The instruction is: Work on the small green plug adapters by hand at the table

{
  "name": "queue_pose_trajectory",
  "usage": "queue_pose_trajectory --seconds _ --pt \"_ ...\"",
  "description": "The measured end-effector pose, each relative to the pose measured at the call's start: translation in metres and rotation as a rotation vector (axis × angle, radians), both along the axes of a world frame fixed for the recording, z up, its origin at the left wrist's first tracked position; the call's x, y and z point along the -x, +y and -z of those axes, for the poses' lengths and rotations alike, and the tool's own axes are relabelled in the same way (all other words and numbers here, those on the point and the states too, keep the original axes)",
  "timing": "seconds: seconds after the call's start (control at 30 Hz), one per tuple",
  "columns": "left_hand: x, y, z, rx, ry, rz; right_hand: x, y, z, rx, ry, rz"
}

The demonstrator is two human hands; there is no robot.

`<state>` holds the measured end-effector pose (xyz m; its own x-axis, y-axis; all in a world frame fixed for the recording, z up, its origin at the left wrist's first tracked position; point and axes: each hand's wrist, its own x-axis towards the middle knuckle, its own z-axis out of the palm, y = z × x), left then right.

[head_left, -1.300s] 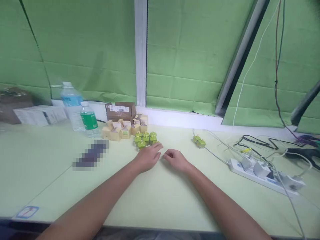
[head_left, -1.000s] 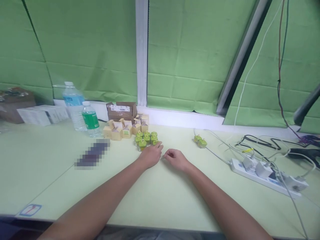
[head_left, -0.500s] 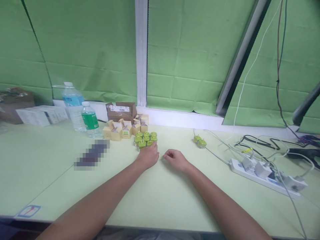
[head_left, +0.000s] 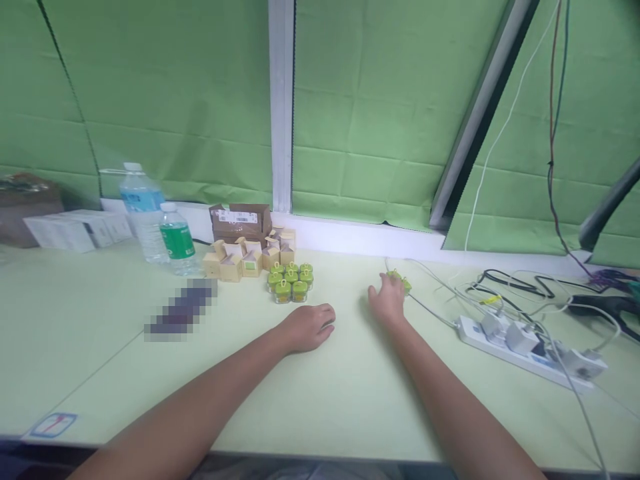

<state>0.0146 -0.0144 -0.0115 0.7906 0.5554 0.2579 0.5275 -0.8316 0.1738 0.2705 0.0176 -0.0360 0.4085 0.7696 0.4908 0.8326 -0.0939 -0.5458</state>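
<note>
Right hand reaching onto the pair of green chargers; left hand idle.

Right hand [head_left: 386, 301] lies over the two green chargers [head_left: 406, 284] set apart from the group; fingers loosely curled, grip not yet visible and cannot be confirmed. Left hand [head_left: 310, 327] rests palm-down on the table [head_left: 320, 400], holding nothing, just short of the cluster of green chargers [head_left: 290, 280]. Next move, by judgement: close the fingertips on one unit without snagging the white cable [head_left: 430, 308] just beyond.
</note>
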Motion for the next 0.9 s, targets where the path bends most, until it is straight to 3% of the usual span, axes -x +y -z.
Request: queue_pose_trajectory --seconds 0.13,0.3,0.47,0.6,0.73,0.9 --pt "0.004 0.001 -0.003 0.046 -0.036 -0.024 -0.03 0.009 0.012 0.141 0.012 0.135" --pt "0.006 0.002 -0.005 0.087 -0.055 -0.027 -0.048 0.014 0.014 0.02 0.02 0.19" --pt "0.007 0.003 -0.005 0.115 -0.067 -0.028 -0.055 0.01 0.005 0.107 0.1 0.086" --pt "0.007 0.003 -0.003 0.138 -0.105 -0.05 -0.04 0.005 -0.006 0.116 0.098 0.047" --pt "0.006 0.002 -0.001 0.181 -0.2 -0.169 0.008 -0.009 -0.011 0.141 0.085 -0.183" --pt "0.006 0.003 0.002 0.211 -0.297 -0.204 0.074 -0.039 -0.017 0.048 0.131 -0.868"
